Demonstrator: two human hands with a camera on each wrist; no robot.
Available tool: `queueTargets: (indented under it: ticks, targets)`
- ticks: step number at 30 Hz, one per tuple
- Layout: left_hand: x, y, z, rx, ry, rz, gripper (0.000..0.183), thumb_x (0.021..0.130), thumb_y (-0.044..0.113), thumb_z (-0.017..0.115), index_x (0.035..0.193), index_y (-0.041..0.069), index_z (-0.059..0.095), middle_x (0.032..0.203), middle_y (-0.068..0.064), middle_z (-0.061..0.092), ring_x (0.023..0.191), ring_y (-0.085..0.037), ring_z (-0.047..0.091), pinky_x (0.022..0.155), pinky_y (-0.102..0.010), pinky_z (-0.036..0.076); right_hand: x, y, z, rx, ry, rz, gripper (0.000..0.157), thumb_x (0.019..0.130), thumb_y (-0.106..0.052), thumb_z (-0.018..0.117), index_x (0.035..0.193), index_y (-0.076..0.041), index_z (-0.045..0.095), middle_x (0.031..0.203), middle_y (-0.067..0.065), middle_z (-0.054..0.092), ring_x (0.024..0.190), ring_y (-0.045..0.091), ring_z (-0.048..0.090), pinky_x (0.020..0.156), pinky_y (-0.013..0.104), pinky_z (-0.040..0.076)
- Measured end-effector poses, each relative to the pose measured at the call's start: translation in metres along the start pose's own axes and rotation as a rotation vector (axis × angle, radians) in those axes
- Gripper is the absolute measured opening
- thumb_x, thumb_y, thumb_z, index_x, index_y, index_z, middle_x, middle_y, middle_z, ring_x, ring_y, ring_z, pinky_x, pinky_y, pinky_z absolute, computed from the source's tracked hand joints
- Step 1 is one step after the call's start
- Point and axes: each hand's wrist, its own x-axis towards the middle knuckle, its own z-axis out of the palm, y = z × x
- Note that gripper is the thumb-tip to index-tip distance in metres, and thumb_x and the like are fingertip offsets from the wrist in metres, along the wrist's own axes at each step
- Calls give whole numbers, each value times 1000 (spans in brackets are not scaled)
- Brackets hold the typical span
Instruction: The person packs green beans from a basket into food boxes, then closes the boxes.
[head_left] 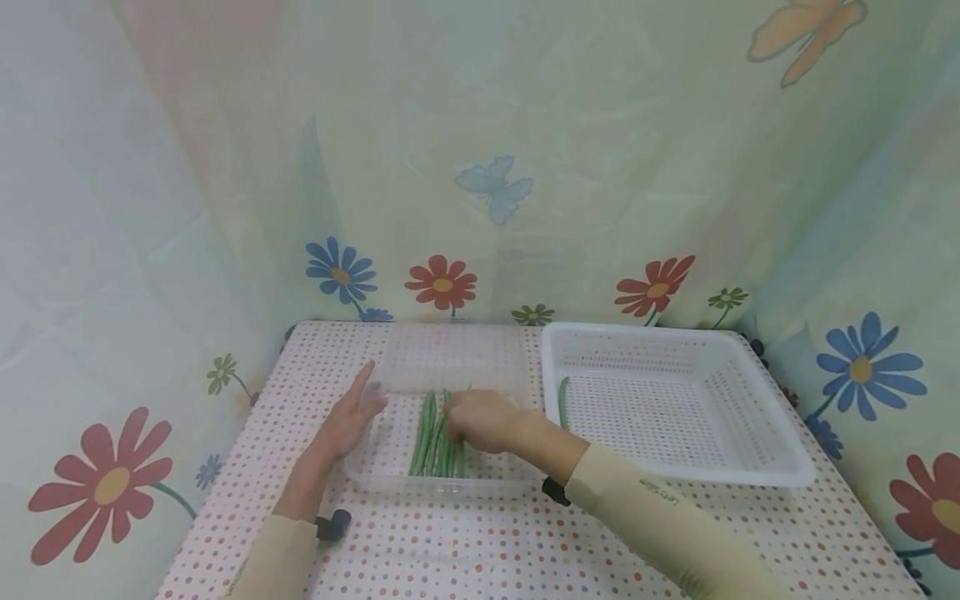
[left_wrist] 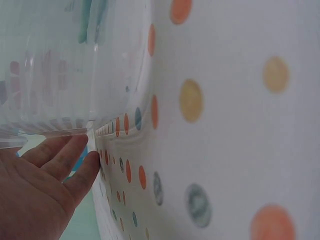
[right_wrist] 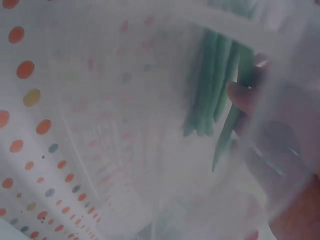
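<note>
Several green beans (head_left: 427, 437) lie side by side, lengthwise, in a clear plastic container (head_left: 375, 482). My right hand (head_left: 483, 421) reaches into it at the right end of the row. In the right wrist view, seen through the hazy container wall, thumb and fingers pinch a green bean (right_wrist: 227, 132) beside the others. Along the container's left side is my left hand (head_left: 347, 427), its fingers fairly straight and spread. The left wrist view shows those fingers (left_wrist: 62, 160) at the container's rim, holding nothing; whether they touch it I cannot tell.
A white perforated basket (head_left: 675, 475) stands to the right, with one green bean (head_left: 563, 404) along its left wall. The container's translucent lid (head_left: 453, 354) lies raised or flat behind it. Floral curtains surround the dotted tablecloth (head_left: 450, 550).
</note>
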Motion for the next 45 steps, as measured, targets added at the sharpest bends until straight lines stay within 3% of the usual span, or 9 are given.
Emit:
queueTargets:
  ticks: [8,15,21,28,31,35,38,41,45]
  targets:
    - [0,0,1,8,7,-6,72,108,45,49,166,45,7,176,-3,16,162,-36,14,128,-66,9,5,0,19,-30,-17,18,25,83,-7,82,94,-29,81,99,-12,74,94,5,68,85,20,58]
    - [0,0,0,13,11,-2,73,107,47,49,167,41,8,176,-3,16,162,-37,13,128,-67,10,6,0,24,-58,-25,13,22,82,-11,84,92,-30,80,95,-13,71,89,5,66,82,20,56]
    - [0,1,0,17,7,-4,74,106,54,48,168,40,8,177,-2,14,163,-36,12,128,-66,9,3,0,20,-20,-7,23,22,82,-13,84,97,-29,82,101,-12,74,96,6,68,89,23,58]
    - [0,2,0,12,8,-12,74,107,48,49,168,37,9,176,-3,15,163,-36,12,129,-66,9,0,2,8,21,14,-12,20,85,-13,82,100,-27,82,105,-12,76,100,6,70,94,23,58]
    - [1,1,0,7,2,-18,72,108,46,48,168,39,8,176,-3,16,163,-36,12,129,-66,9,-2,3,4,75,20,6,26,88,-17,81,113,-23,80,122,-7,75,115,11,68,102,28,57]
    - [1,0,1,20,5,-21,71,108,44,48,167,41,7,176,-5,18,162,-37,13,128,-67,9,-6,5,-1,100,72,58,62,94,-43,77,149,-23,58,161,4,49,148,23,47,121,41,44]
    - [2,0,1,11,2,-7,72,109,42,48,168,40,7,175,-8,22,161,-38,16,128,-67,10,-9,7,-6,72,105,91,81,97,-62,63,164,-28,34,175,4,22,161,26,25,131,48,25]
    - [2,-1,0,-9,-9,14,73,109,41,49,169,35,8,174,-11,24,161,-40,18,128,-67,11,-13,10,-11,42,120,107,83,100,-71,48,167,-30,23,177,2,7,164,26,9,134,52,12]
    - [3,-1,-1,-24,-15,26,74,109,40,50,169,31,9,173,-12,25,160,-40,18,129,-66,11,-18,15,-17,23,129,134,81,102,-73,38,168,-30,19,177,3,1,164,28,0,132,60,3]
